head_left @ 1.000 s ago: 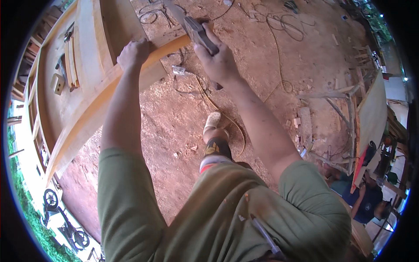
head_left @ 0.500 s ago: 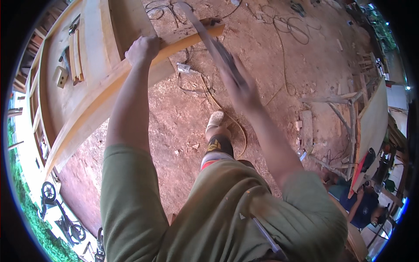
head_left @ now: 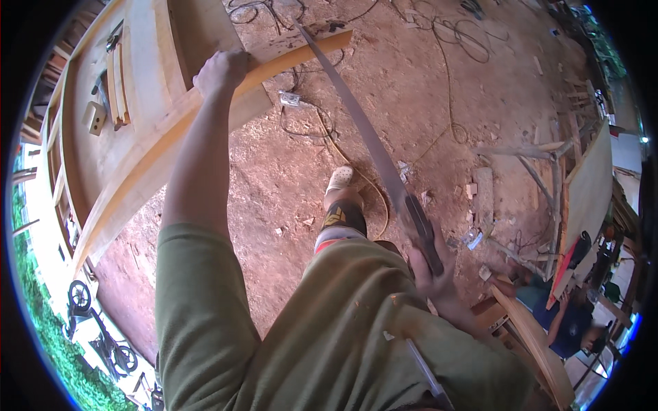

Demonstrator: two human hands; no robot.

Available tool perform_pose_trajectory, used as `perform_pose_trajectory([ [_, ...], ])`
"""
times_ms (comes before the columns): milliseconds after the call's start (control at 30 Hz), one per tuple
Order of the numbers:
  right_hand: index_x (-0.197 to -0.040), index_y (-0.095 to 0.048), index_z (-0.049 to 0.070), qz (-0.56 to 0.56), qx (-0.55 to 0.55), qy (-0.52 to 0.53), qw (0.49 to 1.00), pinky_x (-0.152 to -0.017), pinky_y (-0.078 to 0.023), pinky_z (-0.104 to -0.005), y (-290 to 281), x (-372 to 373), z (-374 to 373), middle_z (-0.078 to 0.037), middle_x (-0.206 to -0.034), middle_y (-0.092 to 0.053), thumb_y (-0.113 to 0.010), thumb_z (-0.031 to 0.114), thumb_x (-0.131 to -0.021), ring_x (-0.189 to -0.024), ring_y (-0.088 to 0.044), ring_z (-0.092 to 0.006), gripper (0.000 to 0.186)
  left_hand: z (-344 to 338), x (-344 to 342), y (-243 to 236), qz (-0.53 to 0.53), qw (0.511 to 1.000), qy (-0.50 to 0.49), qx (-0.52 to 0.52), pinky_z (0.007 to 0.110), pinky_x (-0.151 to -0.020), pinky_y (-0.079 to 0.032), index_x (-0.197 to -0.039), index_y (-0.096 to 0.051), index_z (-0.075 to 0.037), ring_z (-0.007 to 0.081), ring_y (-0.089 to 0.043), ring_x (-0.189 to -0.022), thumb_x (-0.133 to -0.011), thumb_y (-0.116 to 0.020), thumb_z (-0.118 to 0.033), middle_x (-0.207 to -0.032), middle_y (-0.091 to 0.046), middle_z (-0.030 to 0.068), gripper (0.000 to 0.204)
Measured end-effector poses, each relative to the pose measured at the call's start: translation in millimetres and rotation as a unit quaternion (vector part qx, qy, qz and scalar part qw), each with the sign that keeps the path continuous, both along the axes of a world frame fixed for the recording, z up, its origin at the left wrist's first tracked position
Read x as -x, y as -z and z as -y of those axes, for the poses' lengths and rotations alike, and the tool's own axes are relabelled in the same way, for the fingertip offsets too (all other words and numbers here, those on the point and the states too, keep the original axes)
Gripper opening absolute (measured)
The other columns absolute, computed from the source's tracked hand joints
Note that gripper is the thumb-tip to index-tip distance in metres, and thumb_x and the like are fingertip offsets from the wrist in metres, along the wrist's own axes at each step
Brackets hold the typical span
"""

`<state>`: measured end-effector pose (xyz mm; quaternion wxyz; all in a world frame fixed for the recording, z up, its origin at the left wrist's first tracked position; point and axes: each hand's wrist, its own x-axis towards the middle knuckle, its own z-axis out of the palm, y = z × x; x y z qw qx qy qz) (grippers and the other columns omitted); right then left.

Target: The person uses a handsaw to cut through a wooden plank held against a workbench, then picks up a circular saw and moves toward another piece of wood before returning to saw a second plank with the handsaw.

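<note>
Head camera: a handsaw (head_left: 371, 140) is held in the right hand (head_left: 444, 264), the fingers closed around its dark handle; the hand is blurred, so how firmly it is clenched cannot be told. The blade is slanted up and to the left, its far end set across the curved wooden beam (head_left: 322, 50) near the beam's free end — whether the teeth are touching the wood cannot be made out. Farther in from that end, the beam's edge is gripped by the left hand (head_left: 221, 70), closed like a fist over it.

Past the beam's outer edge, reddish floor (head_left: 274, 188) strewn with shavings is spread beneath the saw, and a wooden stand (head_left: 517, 152) is set well apart at the right. Little room is left between the right hand and the green shirt (head_left: 329, 308). To the blade's left, a white box (head_left: 290, 100) and a yellow cord (head_left: 334, 142) are seen on the floor.
</note>
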<state>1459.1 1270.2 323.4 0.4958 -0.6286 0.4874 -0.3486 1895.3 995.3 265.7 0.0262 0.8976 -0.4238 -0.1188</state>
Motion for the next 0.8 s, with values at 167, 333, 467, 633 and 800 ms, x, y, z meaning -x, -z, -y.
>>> perform_pose_trajectory([
  [167, -0.148, -0.043, -0.001, 0.069, 0.083, -0.029, 0.994, -0.062, -0.051, -0.0301, 41, -147, 223, -0.007, -0.087, -0.068, -0.057, 0.018, -0.101, -0.073, -0.065, -0.0133, 0.052, 8, 10, -3, 0.005, 1.000, 0.012, 0.019, 0.046, -0.106, -0.042, -0.122, -0.071, -0.012, 0.0317, -0.062, -0.123, -0.092, -0.041, -0.044, -0.131, -0.068, 0.0136, 0.054],
  [333, -0.148, -0.044, -0.001, 0.024, 0.111, -0.003, 0.993, -0.058, -0.053, -0.0297, 54, -155, 237, -0.009, -0.086, -0.070, -0.059, 0.025, -0.098, -0.071, -0.068, -0.0145, 0.059, 10, 5, -5, 0.007, 0.999, 0.023, 0.031, 0.046, -0.106, -0.041, -0.123, -0.071, -0.011, 0.0323, -0.062, -0.124, -0.091, -0.041, -0.045, -0.130, -0.068, 0.0137, 0.055],
  [467, -0.151, -0.036, -0.007, 0.035, 0.124, -0.002, 0.992, -0.086, -0.055, -0.0326, 54, -56, 80, -0.015, -0.115, -0.069, -0.056, 0.005, -0.099, -0.100, -0.069, -0.0191, 0.057, 2, 1, 0, 0.001, 1.000, 0.002, 0.028, 0.046, -0.107, -0.041, -0.122, -0.071, -0.010, 0.0327, -0.061, -0.124, -0.090, -0.041, -0.044, -0.131, -0.068, 0.0139, 0.055],
  [633, -0.148, -0.038, -0.008, -0.009, -0.052, -0.001, 0.999, -0.100, -0.050, -0.0348, 14, -5, 6, -0.023, -0.136, -0.062, -0.054, 0.004, -0.099, -0.121, -0.064, -0.0252, 0.054, -5, -4, 2, -0.005, 1.000, -0.003, 0.017, 0.047, -0.107, -0.041, -0.122, -0.072, -0.011, 0.0323, -0.061, -0.125, -0.090, -0.041, -0.044, -0.131, -0.068, 0.0145, 0.055],
  [800, -0.142, -0.049, -0.003, 0.040, 0.132, -0.011, 0.990, -0.057, -0.051, -0.0249, 62, -137, 223, -0.004, -0.078, -0.067, -0.053, 0.020, -0.102, -0.069, -0.065, -0.0089, 0.046, 17, 15, -6, -0.007, 0.999, 0.033, 0.012, 0.046, -0.107, -0.041, -0.124, -0.071, -0.011, 0.0332, -0.061, -0.125, -0.091, -0.040, -0.045, -0.131, -0.067, 0.0152, 0.056],
])
